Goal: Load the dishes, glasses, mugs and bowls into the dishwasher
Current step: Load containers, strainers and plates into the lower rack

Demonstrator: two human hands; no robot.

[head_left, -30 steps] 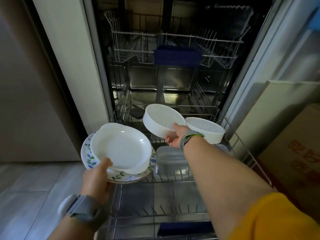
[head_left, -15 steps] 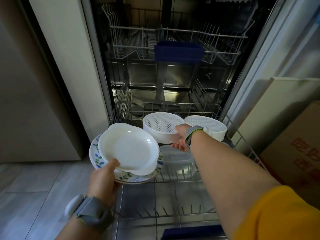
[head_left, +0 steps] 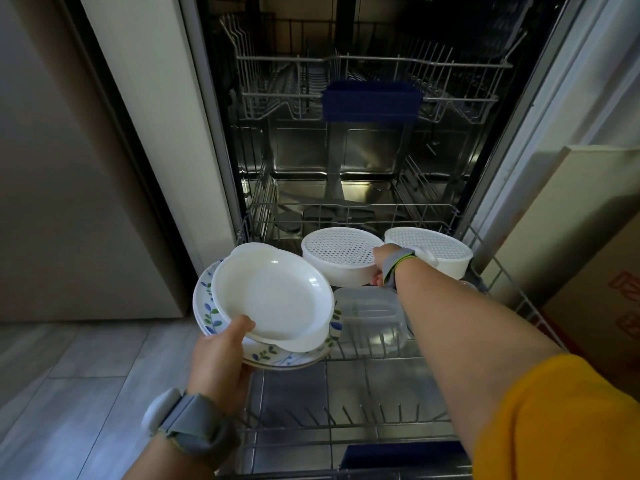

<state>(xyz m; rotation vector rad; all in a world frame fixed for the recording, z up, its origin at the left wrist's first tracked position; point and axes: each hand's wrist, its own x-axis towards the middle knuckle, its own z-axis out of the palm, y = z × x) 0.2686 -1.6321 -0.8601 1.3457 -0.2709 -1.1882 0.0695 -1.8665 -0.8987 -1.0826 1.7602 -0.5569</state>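
Red print on the carton [head_left: 609, 299] is unreadable. Left hand [head_left: 221, 355] grips a white dish [head_left: 273, 299] stacked on a leaf-patterned plate [head_left: 207, 306]; right hand [head_left: 379, 268] grasps a perforated bowl [head_left: 341, 259] sitting in the lower rack [head_left: 519, 299].

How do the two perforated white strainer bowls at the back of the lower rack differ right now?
The left strainer bowl is gripped at its near rim by the right hand; the right strainer bowl sits untouched in the lower rack. The left one stands nearer the rack's middle, just behind a clear container; the right one is by the rack's right edge. Both are white, round, with dotted faces up.
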